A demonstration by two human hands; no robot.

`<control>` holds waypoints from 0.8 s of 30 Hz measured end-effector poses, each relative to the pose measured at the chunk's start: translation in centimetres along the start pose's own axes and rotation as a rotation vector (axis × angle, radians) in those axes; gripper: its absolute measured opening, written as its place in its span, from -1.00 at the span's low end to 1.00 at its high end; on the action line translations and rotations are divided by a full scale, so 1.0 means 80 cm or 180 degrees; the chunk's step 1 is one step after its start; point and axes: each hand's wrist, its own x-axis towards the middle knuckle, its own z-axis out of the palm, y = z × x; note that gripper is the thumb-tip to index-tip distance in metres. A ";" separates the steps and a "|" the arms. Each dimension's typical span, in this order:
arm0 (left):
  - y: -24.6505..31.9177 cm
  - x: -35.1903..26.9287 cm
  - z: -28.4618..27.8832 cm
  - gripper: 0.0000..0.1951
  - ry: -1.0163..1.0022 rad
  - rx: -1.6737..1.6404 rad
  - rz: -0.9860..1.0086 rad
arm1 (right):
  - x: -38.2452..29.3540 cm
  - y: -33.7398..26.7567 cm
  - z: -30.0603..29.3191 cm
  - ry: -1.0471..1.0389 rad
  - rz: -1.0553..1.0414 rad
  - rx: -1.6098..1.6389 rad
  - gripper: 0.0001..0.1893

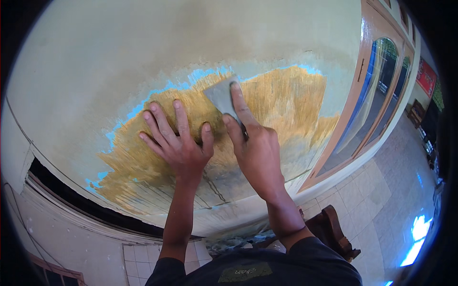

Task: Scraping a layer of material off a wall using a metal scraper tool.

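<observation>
Before me is a painted wall point(143, 43) with a large scraped patch point(282, 100), tan and streaky, rimmed along its top by a ragged band of light blue paint point(202, 74). My right hand point(261, 153) grips a putty knife point(222, 95), index finger stretched along its flat metal blade. The blade's wide edge lies at the upper border of the patch, by the blue band. Most of the knife's handle is hidden in my palm. To the left, my left hand point(182, 146) rests on the patch with fingers spread and holds nothing.
A wood-framed glass door or window point(361, 103) borders the wall at right. Low on the left runs a dark slot-like opening point(86, 200). A carved brown wooden piece of furniture point(329, 228) stands on the tiled floor point(361, 200) below. Loose debris point(236, 243) lies at the wall's foot.
</observation>
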 end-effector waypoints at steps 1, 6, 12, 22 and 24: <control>0.000 0.000 -0.001 -0.30 -0.0006 0.0008 -0.0013 | -0.002 0.002 -0.001 -0.0001 0.0010 -0.0006 -0.40; -0.002 0.000 0.001 -0.30 0.0016 0.0042 0.0003 | -0.018 0.016 0.004 -0.0128 0.0158 -0.0116 -0.40; -0.001 0.001 -0.002 -0.31 -0.0028 0.0055 -0.0028 | 0.006 -0.001 0.006 0.0183 -0.0187 -0.0125 -0.42; 0.000 0.001 -0.002 -0.30 0.0048 0.0025 0.0017 | -0.009 -0.002 0.006 0.0075 -0.0089 -0.0022 -0.39; -0.001 0.001 -0.003 -0.30 0.0091 0.0061 0.0041 | -0.026 0.007 0.012 -0.0087 0.0112 -0.0075 -0.40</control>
